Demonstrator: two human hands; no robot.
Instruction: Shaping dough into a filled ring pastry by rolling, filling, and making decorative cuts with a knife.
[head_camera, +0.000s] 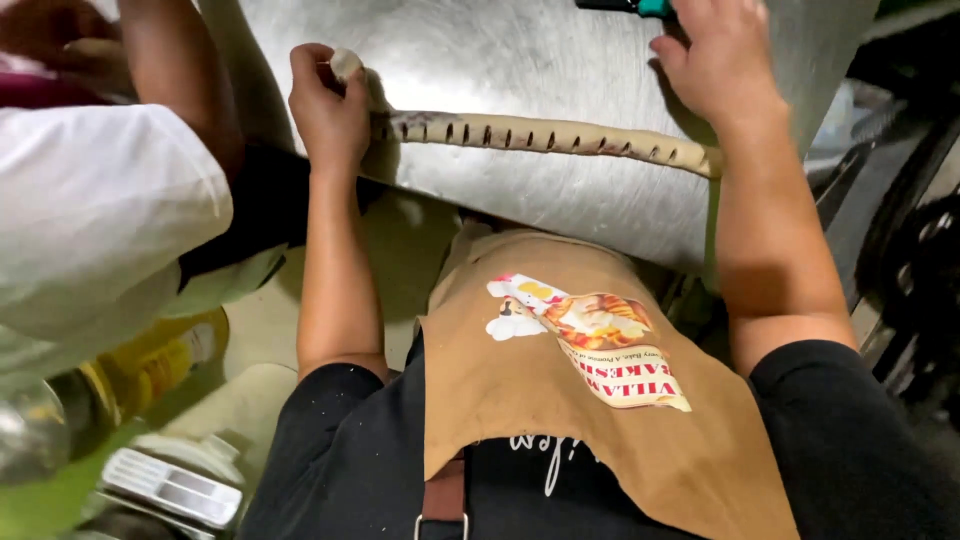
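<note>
Steel table (560, 50), scratched and shiny, filling the upper view. Brown apron (600, 400) with a printed picture below its near edge. White-sleeved arm of another person (100, 210) at far left. Long dough roll (540, 135), scored with short cuts, lying across the table from hand to hand. Left hand (328, 105) clenched around the roll's left end. Right hand (722, 60) resting knuckles-up beside a teal-handled tool (640, 7); grip on it impossible to tell.

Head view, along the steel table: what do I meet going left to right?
Co-worker's white sleeve → left hand pinching the dough end → long slashed dough roll → right hand by a teal-handled tool, all on the steel table.
</note>
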